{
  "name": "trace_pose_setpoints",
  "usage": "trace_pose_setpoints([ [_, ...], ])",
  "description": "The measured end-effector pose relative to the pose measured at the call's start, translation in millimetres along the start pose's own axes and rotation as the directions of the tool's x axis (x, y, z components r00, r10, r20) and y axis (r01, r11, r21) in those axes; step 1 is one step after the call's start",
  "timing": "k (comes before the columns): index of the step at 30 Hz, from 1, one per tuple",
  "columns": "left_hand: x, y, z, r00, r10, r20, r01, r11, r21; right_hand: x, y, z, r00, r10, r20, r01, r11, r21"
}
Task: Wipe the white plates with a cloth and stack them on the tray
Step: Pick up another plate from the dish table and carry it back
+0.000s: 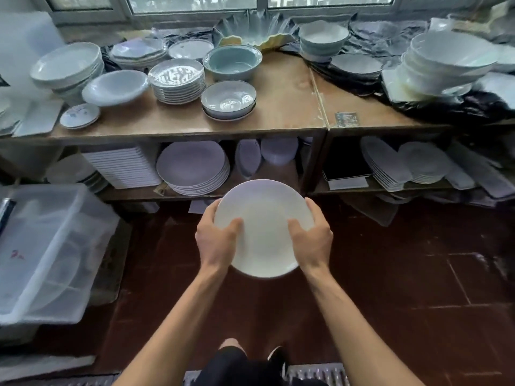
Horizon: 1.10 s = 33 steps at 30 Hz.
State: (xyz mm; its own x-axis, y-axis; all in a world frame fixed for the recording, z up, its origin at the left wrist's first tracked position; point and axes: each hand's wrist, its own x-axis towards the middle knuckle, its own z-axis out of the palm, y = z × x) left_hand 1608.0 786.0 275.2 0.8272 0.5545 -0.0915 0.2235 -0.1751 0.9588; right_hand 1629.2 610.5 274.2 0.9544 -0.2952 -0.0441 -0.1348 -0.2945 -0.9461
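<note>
A round white plate [263,215] is held in the air in front of me, above the dark floor and just in front of the lower shelf. My left hand [216,239] grips its left rim, thumb on the face and fingers curled behind. My right hand [313,236] grips the right rim the same way. A stack of similar white plates [192,168] sits on the lower shelf behind it. No cloth and no tray can be made out in this view.
The wooden table [284,107] carries several stacks of bowls and plates, including a teal bowl [232,62]. Square white plates [122,168] and oval dishes [390,162] fill the lower shelves. A clear plastic bin [47,246] stands at the left on the floor.
</note>
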Motion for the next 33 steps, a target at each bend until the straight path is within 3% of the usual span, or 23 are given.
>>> trace_pose_setpoints([
  [10,143,22,126,0.988,-0.079,0.133,0.090,0.992,-0.086,174,3,26,0.994,0.107,-0.033,-0.104,0.992,0.066],
  [21,294,76,234,0.965,-0.030,0.260,0.015,0.998,0.060,348,-28,55,0.987,0.131,-0.089,-0.126,0.990,0.063],
  [29,383,105,325,0.968,-0.051,0.247,0.016,0.990,0.139,477,-17,71,0.986,0.154,-0.057,-0.150,0.986,0.078],
  [33,418,111,367,0.975,-0.119,0.189,0.086,0.981,0.172,541,-13,75,0.990,0.141,-0.003,-0.141,0.989,0.043],
])
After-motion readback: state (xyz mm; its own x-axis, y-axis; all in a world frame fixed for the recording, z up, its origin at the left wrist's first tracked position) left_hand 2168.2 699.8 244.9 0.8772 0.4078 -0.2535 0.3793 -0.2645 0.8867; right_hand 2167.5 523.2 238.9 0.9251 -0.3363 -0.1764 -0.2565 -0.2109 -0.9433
